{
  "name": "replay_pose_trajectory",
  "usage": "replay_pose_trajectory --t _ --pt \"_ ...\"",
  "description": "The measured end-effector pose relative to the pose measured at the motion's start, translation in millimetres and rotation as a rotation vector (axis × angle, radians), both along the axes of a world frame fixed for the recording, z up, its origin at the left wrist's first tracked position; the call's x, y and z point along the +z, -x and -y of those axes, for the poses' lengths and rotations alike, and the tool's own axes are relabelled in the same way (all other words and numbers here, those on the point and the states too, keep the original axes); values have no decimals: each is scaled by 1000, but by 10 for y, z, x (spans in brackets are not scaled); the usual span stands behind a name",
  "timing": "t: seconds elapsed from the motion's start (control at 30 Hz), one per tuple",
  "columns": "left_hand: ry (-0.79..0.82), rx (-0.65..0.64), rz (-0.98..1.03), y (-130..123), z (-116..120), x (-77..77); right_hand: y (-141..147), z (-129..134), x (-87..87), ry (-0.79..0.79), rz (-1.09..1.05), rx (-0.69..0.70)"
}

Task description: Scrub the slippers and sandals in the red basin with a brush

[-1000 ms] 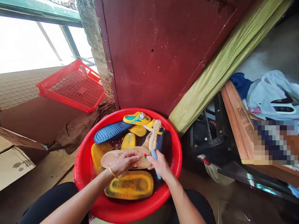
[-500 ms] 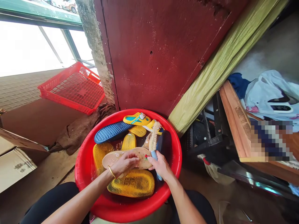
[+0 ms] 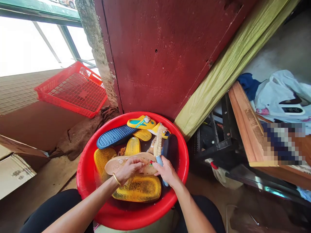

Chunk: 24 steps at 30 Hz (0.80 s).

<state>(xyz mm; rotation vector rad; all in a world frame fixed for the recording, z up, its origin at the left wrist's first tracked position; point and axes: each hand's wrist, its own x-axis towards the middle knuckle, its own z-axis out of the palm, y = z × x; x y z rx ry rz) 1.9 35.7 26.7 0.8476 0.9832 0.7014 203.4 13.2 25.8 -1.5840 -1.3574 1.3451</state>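
A beige slipper with a red cherry decoration (image 3: 114,165) is held over a red basin (image 3: 85,174). My left hand (image 3: 132,167) is closed on the slipper's middle, fingers bent on its upper face. In my right hand (image 3: 167,170) is a blue-handled brush (image 3: 159,140), bristles pointing up; its thumb touches the slipper's right end near the cherries. Around them in the basin lie yellow slippers (image 3: 138,189), sole up, a blue slipper (image 3: 115,136), a dark slipper (image 3: 171,149) and a yellow-and-teal slipper (image 3: 141,122).
A red plastic crate (image 3: 75,92) stands at the left above a brown cloth (image 3: 80,139). A cardboard box (image 3: 17,171) is at the lower left. Behind the basin is a red door (image 3: 155,64); at the right are a green curtain (image 3: 213,87) and a wooden table (image 3: 247,126).
The view has shifted slightly. Both hands keep their holds on the slipper and the brush, with little visible movement.
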Motion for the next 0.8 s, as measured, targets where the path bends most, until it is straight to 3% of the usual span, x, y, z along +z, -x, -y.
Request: replay_pose_trajectory --t 0.17,0.43,0.8 --pt "67 -7 43 47 -18 -26 -23 -10 37 14 -19 5" --pt "-25 -23 -31 27 -5 4 -26 -6 65 15 -37 20" --pt "-56 56 35 -55 49 -137 -15 -11 8 31 3 -13"
